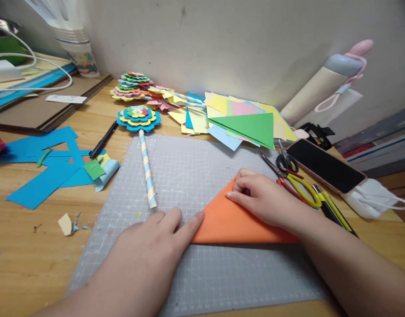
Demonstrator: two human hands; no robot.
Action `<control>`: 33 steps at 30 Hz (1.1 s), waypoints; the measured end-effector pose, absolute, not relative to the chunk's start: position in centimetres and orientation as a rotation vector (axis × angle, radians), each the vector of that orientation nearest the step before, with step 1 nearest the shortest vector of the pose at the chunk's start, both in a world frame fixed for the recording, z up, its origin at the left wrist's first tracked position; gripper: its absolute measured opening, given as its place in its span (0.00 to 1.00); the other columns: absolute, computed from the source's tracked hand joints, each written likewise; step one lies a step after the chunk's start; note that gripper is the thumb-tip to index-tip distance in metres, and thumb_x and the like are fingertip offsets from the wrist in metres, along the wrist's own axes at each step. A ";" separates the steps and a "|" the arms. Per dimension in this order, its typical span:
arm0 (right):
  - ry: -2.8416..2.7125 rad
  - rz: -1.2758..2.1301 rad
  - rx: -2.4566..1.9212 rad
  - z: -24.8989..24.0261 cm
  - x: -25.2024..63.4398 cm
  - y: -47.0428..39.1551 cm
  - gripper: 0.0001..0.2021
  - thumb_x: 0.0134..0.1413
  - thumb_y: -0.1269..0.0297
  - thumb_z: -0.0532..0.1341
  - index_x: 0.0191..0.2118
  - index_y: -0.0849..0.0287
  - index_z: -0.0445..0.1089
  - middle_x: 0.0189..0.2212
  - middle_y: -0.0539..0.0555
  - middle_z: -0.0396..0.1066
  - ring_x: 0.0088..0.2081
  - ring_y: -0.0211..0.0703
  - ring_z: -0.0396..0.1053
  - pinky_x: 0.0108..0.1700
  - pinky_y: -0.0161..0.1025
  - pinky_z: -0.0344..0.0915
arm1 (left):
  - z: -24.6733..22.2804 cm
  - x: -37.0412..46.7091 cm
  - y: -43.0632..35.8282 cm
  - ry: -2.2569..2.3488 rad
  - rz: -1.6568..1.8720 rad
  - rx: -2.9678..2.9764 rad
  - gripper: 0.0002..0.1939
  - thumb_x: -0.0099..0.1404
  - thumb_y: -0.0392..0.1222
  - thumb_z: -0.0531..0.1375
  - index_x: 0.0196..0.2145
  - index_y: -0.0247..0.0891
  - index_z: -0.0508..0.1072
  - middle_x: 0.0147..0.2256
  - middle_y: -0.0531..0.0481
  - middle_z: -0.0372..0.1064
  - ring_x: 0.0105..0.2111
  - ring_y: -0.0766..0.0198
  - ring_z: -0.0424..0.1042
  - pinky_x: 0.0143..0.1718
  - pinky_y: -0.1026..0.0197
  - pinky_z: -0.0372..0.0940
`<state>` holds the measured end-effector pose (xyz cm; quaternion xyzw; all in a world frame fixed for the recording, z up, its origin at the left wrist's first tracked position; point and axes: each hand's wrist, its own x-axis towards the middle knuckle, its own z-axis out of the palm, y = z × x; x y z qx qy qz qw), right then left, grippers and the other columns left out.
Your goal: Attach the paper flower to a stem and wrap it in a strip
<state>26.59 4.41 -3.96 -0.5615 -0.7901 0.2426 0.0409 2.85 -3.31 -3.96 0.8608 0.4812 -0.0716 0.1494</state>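
A sheet of orange paper [235,220], folded into a triangle, lies on the grey cutting mat [255,273] with its fold along the near side. My left hand [152,246] presses a digit on the paper's left slope near the corner, its other fingers curled. At the top corner, my right hand [258,193] is closed on the paper's edge, thumb on top and fingertips bent over. Left of the paper, a blue-and-cream striped paper stick [146,171] rests on the mat, topped by a layered paper flower [139,118].
Scissors [283,163], yellow-and-red pliers [297,185], a utility knife [330,207] and a phone [326,165] lie right. Behind are coloured paper sheets [248,125] and another layered flower [133,86]. Blue paper scraps [44,180] and a black pen [103,140] lie left.
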 end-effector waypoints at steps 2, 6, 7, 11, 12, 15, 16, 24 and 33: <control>-2.428 0.746 -1.710 -4.0 26.7 4.6 0.15 0.58 0.62 0.58 0.21 0.57 0.59 0.30 0.51 0.63 0.32 0.42 0.65 0.37 0.41 0.62 | -3.9 2.9 -3.2 1.381 -0.213 2.466 0.38 0.57 0.22 0.46 0.61 0.52 0.58 0.38 0.47 0.68 0.33 0.58 0.71 0.29 0.58 0.65; -2.432 0.708 -1.707 -2.7 27.2 4.2 0.10 0.59 0.59 0.56 0.28 0.56 0.66 0.34 0.53 0.66 0.34 0.44 0.66 0.37 0.42 0.62 | -3.8 2.9 -3.0 1.372 -0.201 2.475 0.37 0.57 0.22 0.47 0.60 0.51 0.59 0.37 0.48 0.69 0.33 0.58 0.70 0.28 0.60 0.64; -2.410 0.598 -1.723 -2.1 27.3 3.8 0.08 0.60 0.58 0.56 0.33 0.55 0.67 0.37 0.54 0.67 0.35 0.46 0.67 0.37 0.43 0.62 | -3.8 2.9 -3.0 1.370 -0.192 2.478 0.37 0.57 0.23 0.47 0.60 0.51 0.59 0.37 0.48 0.69 0.32 0.58 0.70 0.28 0.60 0.64; -2.408 0.049 -1.538 0.4 26.3 0.0 0.12 0.62 0.58 0.52 0.43 0.54 0.70 0.38 0.59 0.70 0.37 0.52 0.68 0.37 0.47 0.61 | -3.6 3.0 -2.8 1.373 -0.146 2.465 0.34 0.59 0.24 0.48 0.59 0.50 0.62 0.36 0.49 0.69 0.31 0.59 0.70 0.28 0.60 0.64; -2.482 0.054 -1.438 0.7 25.6 -1.2 0.13 0.63 0.60 0.50 0.41 0.52 0.71 0.34 0.57 0.71 0.34 0.50 0.69 0.34 0.46 0.60 | -3.5 3.1 -2.8 1.368 -0.138 2.456 0.32 0.59 0.24 0.48 0.58 0.50 0.62 0.36 0.49 0.69 0.31 0.59 0.70 0.28 0.60 0.64; -2.768 0.230 -1.246 0.1 22.8 -4.4 0.15 0.63 0.61 0.50 0.41 0.55 0.73 0.25 0.54 0.72 0.24 0.46 0.69 0.25 0.43 0.59 | -3.3 3.0 -2.7 1.349 -0.138 2.424 0.27 0.63 0.29 0.50 0.56 0.49 0.65 0.36 0.49 0.69 0.33 0.58 0.71 0.30 0.59 0.65; -2.813 0.221 -1.248 -0.4 21.9 -5.1 0.16 0.62 0.63 0.49 0.44 0.59 0.73 0.25 0.56 0.73 0.24 0.47 0.70 0.25 0.43 0.59 | -3.3 3.0 -2.6 1.350 -0.146 2.420 0.26 0.63 0.30 0.50 0.56 0.49 0.65 0.36 0.49 0.69 0.34 0.57 0.71 0.30 0.59 0.65; -2.838 0.142 -1.481 -2.9 18.0 -7.5 0.21 0.58 0.65 0.54 0.54 0.72 0.66 0.23 0.56 0.74 0.19 0.45 0.70 0.18 0.40 0.53 | -3.6 2.9 -2.8 1.342 -0.111 2.496 0.26 0.62 0.31 0.51 0.56 0.47 0.64 0.35 0.49 0.67 0.33 0.53 0.72 0.27 0.56 0.63; -2.689 -0.127 -1.646 -3.9 18.4 -8.8 0.22 0.49 0.71 0.59 0.52 0.72 0.71 0.15 0.53 0.71 0.13 0.43 0.67 0.14 0.39 0.43 | -3.8 2.7 -3.0 1.370 -0.068 2.556 0.24 0.66 0.34 0.50 0.58 0.50 0.62 0.35 0.50 0.67 0.33 0.52 0.73 0.25 0.58 0.60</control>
